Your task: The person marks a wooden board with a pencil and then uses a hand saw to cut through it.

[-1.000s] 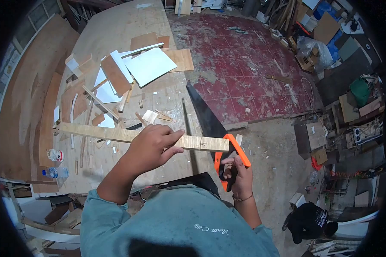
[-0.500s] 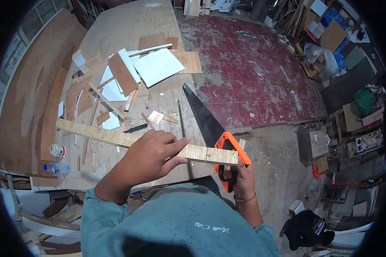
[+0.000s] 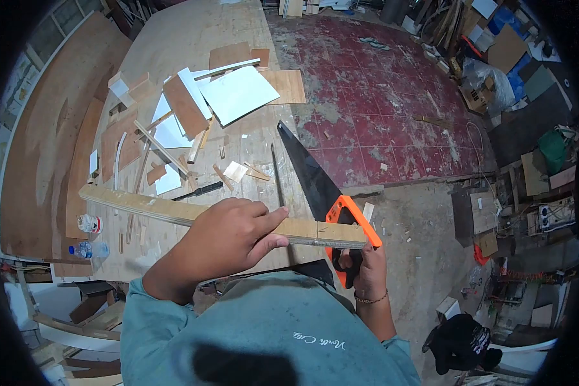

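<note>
A long, slightly curved plywood strip (image 3: 145,205) runs across the front of the workbench. My left hand (image 3: 233,233) is closed over its middle, thumb on the near side and forefinger pointing along it. Near the strip's right end, a dark line crosses its face, with a small pencil mark beside it. My right hand (image 3: 370,273) grips the orange and black handle of a handsaw (image 3: 309,174), below that end. The saw blade points away from me, its far end over the bench edge. Part of the handle is hidden behind the strip.
White and brown board offcuts (image 3: 241,96) lie in a pile on the workbench (image 3: 199,32). A black utility knife (image 3: 202,189), a small jar (image 3: 89,224) and a plastic bottle (image 3: 90,249) are nearer. Red tiled floor (image 3: 392,109) lies right of the bench.
The strip has rolled slightly in my left hand, so more of its near layered edge shows. Its right end and the saw handle sit slightly farther right in view.
</note>
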Motion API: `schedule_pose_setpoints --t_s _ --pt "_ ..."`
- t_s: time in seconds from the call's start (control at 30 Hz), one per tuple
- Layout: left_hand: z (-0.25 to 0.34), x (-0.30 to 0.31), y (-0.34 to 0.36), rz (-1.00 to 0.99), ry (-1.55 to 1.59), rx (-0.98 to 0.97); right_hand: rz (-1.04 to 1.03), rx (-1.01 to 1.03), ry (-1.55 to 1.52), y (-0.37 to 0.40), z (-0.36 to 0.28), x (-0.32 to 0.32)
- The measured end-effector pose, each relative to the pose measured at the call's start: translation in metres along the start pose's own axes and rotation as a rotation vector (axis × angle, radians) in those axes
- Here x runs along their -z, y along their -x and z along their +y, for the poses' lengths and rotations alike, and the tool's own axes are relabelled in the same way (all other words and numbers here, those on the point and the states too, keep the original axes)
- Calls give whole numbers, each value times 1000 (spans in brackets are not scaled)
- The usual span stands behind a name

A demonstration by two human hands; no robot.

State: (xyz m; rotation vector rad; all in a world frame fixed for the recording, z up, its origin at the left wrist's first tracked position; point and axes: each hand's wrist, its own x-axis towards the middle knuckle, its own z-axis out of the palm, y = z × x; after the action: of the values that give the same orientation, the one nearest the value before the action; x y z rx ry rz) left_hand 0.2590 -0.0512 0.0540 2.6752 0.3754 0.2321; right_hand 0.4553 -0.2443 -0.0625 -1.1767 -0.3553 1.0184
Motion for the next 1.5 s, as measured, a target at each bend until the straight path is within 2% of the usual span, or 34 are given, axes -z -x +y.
schedule_pose_setpoints --t_s 0.27,0.5,0.67,0.8,0.97,1.17,1.23,1.3,1.4,1.5 --pt "-2 -1 -6 7 55 -13 -19 58 8 -2 -7 2" --pt "-7 -8 -9 89 158 -73 -11 47 16 7 -23 -4" --pt "-7 -13 -4 113 169 -84 86 9 -37 8 -24 -9" --pt "-1 -19 1 149 135 -61 39 35 -27 3 -13 -1" --pt "5 -27 3 178 50 16 73 -4 -117 -8 6 6" --pt "-6 -43 -2 102 67 57 190 -27 -104 -5 16 7" --pt "-21 -62 -13 118 83 98 250 -21 -81 -2 25 15" --pt "-53 -106 -25 162 109 105 306 102 30 7 40 33" --pt "-105 -197 -48 218 85 157 312 189 153 26 45 55" --pt "-147 -298 -67 380 136 237 325 216 232 40 52 65"
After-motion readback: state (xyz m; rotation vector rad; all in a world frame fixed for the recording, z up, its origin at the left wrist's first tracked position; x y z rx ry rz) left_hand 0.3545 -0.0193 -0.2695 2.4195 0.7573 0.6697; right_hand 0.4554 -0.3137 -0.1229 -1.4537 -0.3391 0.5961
